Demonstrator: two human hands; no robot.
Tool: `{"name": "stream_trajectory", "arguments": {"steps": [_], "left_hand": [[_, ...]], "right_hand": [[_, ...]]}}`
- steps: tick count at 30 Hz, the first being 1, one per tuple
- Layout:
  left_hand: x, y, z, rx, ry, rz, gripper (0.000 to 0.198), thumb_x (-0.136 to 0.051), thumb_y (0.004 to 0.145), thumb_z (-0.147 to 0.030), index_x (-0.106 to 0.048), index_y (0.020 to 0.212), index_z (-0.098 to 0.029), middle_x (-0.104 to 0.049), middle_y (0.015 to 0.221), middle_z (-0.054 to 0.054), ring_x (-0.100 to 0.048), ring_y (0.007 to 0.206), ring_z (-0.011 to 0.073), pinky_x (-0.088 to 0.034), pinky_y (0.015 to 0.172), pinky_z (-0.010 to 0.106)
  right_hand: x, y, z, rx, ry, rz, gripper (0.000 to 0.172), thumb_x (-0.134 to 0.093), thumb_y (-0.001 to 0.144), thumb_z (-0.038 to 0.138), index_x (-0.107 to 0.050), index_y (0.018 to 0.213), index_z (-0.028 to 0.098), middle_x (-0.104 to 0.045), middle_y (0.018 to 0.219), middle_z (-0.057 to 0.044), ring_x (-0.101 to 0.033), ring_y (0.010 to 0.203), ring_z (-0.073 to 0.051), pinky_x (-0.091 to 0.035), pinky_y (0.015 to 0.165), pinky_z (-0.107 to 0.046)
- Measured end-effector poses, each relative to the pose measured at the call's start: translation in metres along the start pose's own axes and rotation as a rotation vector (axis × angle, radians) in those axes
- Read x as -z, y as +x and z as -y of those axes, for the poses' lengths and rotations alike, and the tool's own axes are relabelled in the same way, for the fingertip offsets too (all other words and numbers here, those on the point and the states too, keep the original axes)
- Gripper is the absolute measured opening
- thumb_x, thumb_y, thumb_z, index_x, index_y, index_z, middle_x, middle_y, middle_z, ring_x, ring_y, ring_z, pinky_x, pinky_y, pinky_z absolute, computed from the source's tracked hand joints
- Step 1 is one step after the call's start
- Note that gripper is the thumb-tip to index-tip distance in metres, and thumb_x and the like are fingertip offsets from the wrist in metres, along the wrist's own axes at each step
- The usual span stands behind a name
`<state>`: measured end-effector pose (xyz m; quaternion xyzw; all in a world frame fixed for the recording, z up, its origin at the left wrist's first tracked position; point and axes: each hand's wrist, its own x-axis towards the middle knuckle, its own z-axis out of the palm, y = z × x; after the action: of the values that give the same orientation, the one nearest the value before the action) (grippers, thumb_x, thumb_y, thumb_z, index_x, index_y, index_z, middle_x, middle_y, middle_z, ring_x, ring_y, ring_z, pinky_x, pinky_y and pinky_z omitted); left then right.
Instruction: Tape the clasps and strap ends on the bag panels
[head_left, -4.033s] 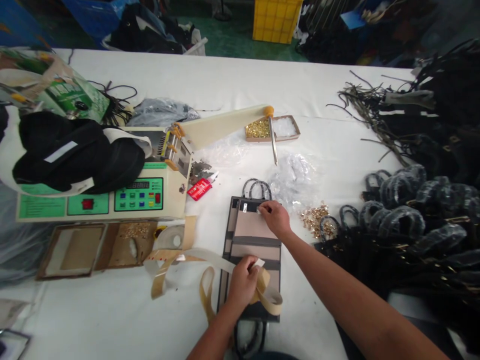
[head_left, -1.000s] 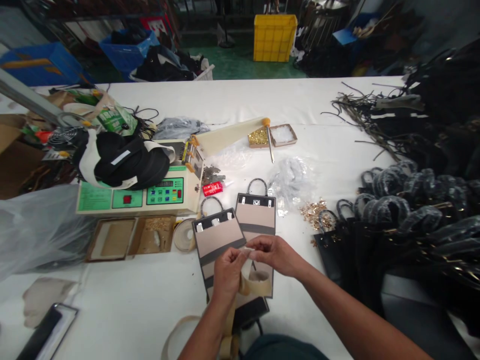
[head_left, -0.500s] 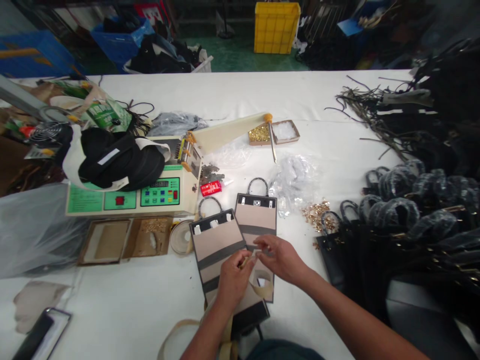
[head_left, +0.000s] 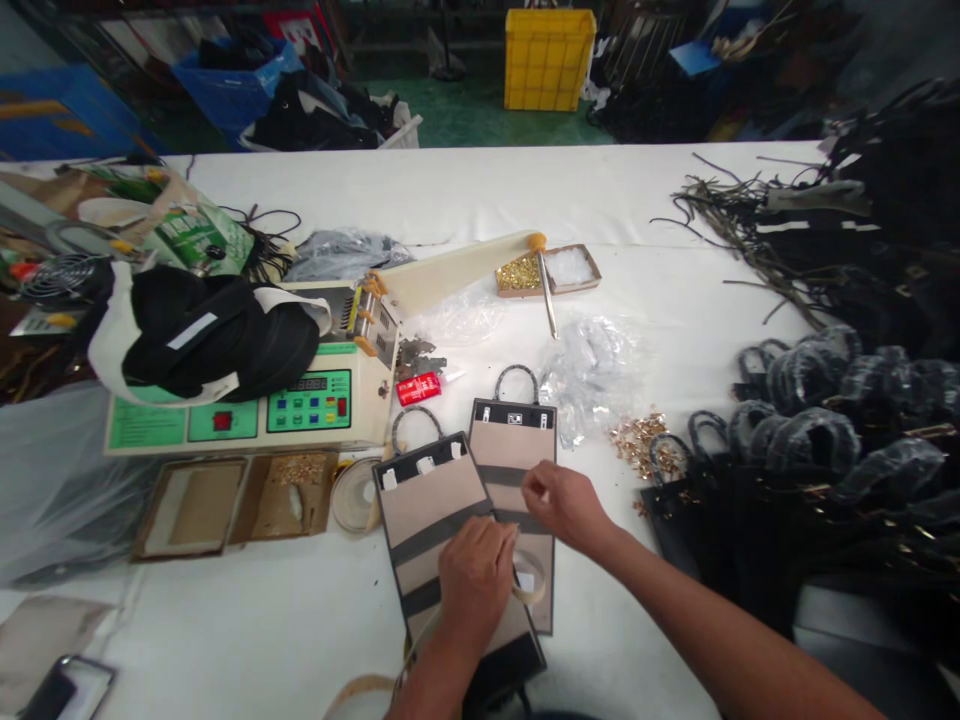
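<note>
Over the left bag [head_left: 431, 480] the left hand [head_left: 476, 570] pinched tape [head_left: 534, 597], right of it the right hand [head_left: 566, 500] curled closed, contents unclear, as peeling seemed underway, next needing careful placement.

Tape [head_left: 531, 597] held in left hand [head_left: 478, 572]; right hand [head_left: 566, 503] curled over one bag [head_left: 512, 447]; second bag [head_left: 435, 495] laid overlapping it

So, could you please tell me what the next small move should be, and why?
I'd probably have the right hand place a white patch over one of the uncovered fittings on the right handbag; the left handbag already carries three such patches, and the left hand holds beige tape.
</note>
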<state>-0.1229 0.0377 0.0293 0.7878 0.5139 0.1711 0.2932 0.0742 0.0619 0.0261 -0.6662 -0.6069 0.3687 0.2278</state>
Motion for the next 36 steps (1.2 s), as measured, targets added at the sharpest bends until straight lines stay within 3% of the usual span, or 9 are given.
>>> {"name": "stream_trajectory", "arguments": {"steps": [4,8,14,20,24,26,28,32,36], "left_hand": [[-0.018,-0.003,0.005,0.271,-0.344,0.04,0.023,-0.06,0.094,-0.039,-0.074,0.085,-0.022,-0.07,0.079,0.004,-0.063,0.077,0.0201,-0.042,0.073,0.03],[-0.038,-0.007,0.028,0.572,-0.615,0.123,0.029,-0.062,0.09,-0.045,-0.073,0.093,-0.019,-0.071,0.082,0.004,-0.063,0.077,0.0209,-0.043,0.071,0.029],[-0.044,-0.005,0.044,0.575,-0.567,0.075,0.018,-0.062,0.082,-0.029,-0.072,0.094,-0.019,-0.068,0.095,0.005,-0.064,0.091,0.0225,-0.045,0.085,0.032],[-0.045,-0.015,0.035,0.542,-0.637,0.016,0.013,-0.058,0.08,-0.026,-0.069,0.08,-0.018,-0.067,0.09,0.006,-0.063,0.089,0.0211,-0.047,0.083,0.031],[-0.044,-0.025,0.029,0.668,-0.722,0.026,0.027,-0.064,0.074,-0.022,-0.075,0.099,-0.017,-0.07,0.085,0.003,-0.061,0.08,0.0185,-0.047,0.076,0.029],[-0.042,-0.028,0.026,0.727,-0.752,0.021,0.048,-0.069,0.07,-0.021,-0.073,0.117,-0.018,-0.068,0.083,0.001,-0.059,0.076,0.0171,-0.046,0.072,0.028],[-0.039,-0.031,0.022,0.754,-0.765,0.016,0.058,-0.072,0.068,-0.023,-0.071,0.126,-0.019,-0.066,0.08,0.0,-0.057,0.072,0.0158,-0.044,0.069,0.028],[-0.033,-0.038,0.013,0.709,-0.755,0.042,0.029,-0.071,0.07,-0.027,-0.08,0.095,-0.016,-0.066,0.071,0.001,-0.053,0.065,0.0142,-0.037,0.06,0.027],[-0.028,-0.044,0.008,0.655,-0.67,0.066,0.018,-0.07,0.071,-0.025,-0.078,0.085,-0.018,-0.069,0.073,0.001,-0.055,0.066,0.0145,-0.036,0.06,0.026]], "right_hand": [[0.011,0.04,-0.038,-0.305,0.354,-0.168,0.029,-0.056,0.089,0.043,-0.069,0.086,0.018,-0.066,0.074,-0.002,-0.06,0.069,-0.017,-0.043,0.065,-0.028],[0.017,0.078,-0.066,-0.306,0.225,-0.241,0.031,-0.057,0.085,0.047,-0.072,0.084,0.019,-0.069,0.08,-0.003,-0.059,0.074,-0.018,-0.042,0.069,-0.029],[0.0,0.094,-0.085,-0.279,-0.01,-0.295,0.026,-0.054,0.086,0.042,-0.069,0.083,0.021,-0.066,0.086,-0.004,-0.057,0.079,-0.018,-0.038,0.071,-0.031],[-0.002,0.09,-0.093,-0.336,0.036,-0.352,0.053,-0.053,0.083,0.055,-0.062,0.121,0.018,-0.067,0.081,-0.003,-0.061,0.073,-0.022,-0.042,0.068,-0.033],[0.004,0.079,-0.079,-0.41,0.018,-0.37,0.054,-0.05,0.082,0.065,-0.067,0.109,0.021,-0.072,0.087,-0.007,-0.067,0.078,-0.027,-0.046,0.072,-0.039],[0.002,0.059,-0.063,-0.349,0.036,-0.297,0.054,-0.052,0.082,0.069,-0.069,0.108,0.024,-0.073,0.09,-0.007,-0.068,0.08,-0.028,-0.049,0.074,-0.039],[-0.007,0.03,-0.045,-0.248,0.095,-0.112,0.052,-0.057,0.081,0.07,-0.072,0.108,0.027,-0.074,0.092,-0.006,-0.069,0.082,-0.028,-0.053,0.074,-0.037],[-0.029,-0.028,-0.023,-0.029,0.215,0.339,0.04,-0.06,0.085,0.064,-0.077,0.097,0.03,-0.075,0.094,-0.006,-0.069,0.084,-0.026,-0.057,0.073,-0.034],[-0.036,-0.048,-0.019,0.015,0.128,0.43,0.035,-0.055,0.089,0.057,-0.072,0.077,0.029,-0.07,0.079,-0.005,-0.065,0.073,-0.024,-0.052,0.067,-0.033]]}}
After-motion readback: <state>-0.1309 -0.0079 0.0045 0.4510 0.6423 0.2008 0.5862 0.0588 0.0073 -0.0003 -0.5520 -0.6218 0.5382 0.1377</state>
